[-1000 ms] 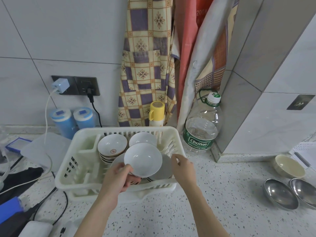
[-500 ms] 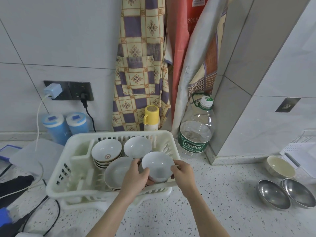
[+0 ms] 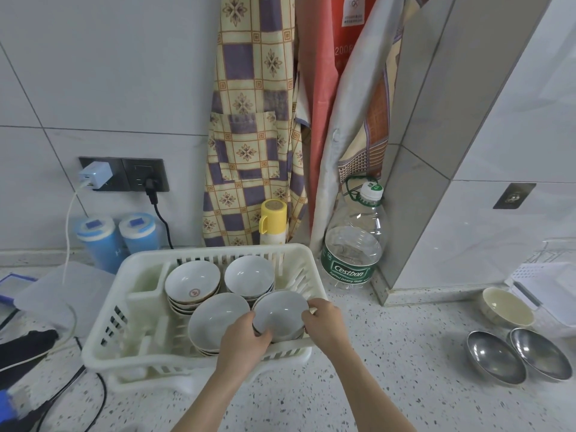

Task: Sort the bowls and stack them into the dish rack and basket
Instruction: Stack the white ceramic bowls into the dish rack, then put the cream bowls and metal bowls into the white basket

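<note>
Between both hands (image 3: 246,338), white bowl (image 3: 279,311)

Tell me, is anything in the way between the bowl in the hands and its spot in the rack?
Nothing visible is. Both hands, left hand and right hand, hold the white bowl already low in the dish rack, at its front right corner on bowls beneath.

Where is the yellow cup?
In the head view the yellow cup sits on top of a pale bottle at the wall, just behind the white rack, between the blue jars and the water bottle.
</note>
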{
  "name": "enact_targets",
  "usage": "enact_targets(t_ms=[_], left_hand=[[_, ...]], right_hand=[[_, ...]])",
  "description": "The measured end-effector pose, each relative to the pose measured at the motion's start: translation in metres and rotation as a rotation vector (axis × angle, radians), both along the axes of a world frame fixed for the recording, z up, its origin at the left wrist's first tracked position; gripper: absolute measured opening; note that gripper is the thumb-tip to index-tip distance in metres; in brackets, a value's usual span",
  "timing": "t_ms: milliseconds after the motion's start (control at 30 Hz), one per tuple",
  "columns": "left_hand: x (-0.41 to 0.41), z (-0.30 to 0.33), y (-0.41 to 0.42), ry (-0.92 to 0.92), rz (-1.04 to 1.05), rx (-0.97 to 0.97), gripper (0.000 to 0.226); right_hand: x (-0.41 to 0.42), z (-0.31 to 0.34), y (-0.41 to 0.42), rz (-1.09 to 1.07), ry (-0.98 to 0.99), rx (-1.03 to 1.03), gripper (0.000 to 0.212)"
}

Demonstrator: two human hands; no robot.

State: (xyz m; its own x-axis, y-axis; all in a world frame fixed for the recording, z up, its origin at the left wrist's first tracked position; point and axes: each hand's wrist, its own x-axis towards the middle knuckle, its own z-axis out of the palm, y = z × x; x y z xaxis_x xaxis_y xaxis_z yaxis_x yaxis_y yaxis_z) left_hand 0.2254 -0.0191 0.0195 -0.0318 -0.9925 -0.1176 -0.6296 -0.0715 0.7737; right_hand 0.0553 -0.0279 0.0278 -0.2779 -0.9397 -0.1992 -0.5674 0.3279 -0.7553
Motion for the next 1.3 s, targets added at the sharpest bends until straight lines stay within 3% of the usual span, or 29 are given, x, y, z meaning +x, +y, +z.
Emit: enact_targets(t_ms=[200,333,500,633,800,967,1100,1300], left_hand=[[-0.005,0.005,0.008,-0.059,0.035,-0.025,0.051],[-0.008,0.014,0.015,-0.157,0.069,-0.051,0.057],[-0.008,0.017,0.019,-0.220,0.069,-0.059,0.054],[-0.006,0.016,0.029,-0.126,0.097,-0.082,0.044],[-0.006,0.018,0.042,-0.031,0.192,-0.066,0.031],[-0.023,0.022,0.063,0.056,0.230,-0.058,0.003],[-0.072,0.024,0.092,0.144,0.260,-0.039,0.008],[-0.199,0.007,0.157,0.299,0.221,0.073,0.014]], right_hand=[[0.003,0.001,-0.003,0.046,0.138,0.043,0.029],[0.006,0.001,-0.006,0.062,0.247,0.098,0.027],[0.007,0.000,-0.006,-0.012,0.213,0.063,0.035],[0.008,0.000,-0.001,-0.131,0.115,-0.033,0.039],[0.004,0.004,0.007,-0.109,-0.037,-0.071,0.035],[-0.024,0.009,0.040,-0.042,-0.477,-0.125,0.030],[-0.079,0.004,0.087,-0.041,-0.624,-0.100,0.023],[-0.219,-0.002,0.171,-0.176,-0.623,-0.095,0.019]])
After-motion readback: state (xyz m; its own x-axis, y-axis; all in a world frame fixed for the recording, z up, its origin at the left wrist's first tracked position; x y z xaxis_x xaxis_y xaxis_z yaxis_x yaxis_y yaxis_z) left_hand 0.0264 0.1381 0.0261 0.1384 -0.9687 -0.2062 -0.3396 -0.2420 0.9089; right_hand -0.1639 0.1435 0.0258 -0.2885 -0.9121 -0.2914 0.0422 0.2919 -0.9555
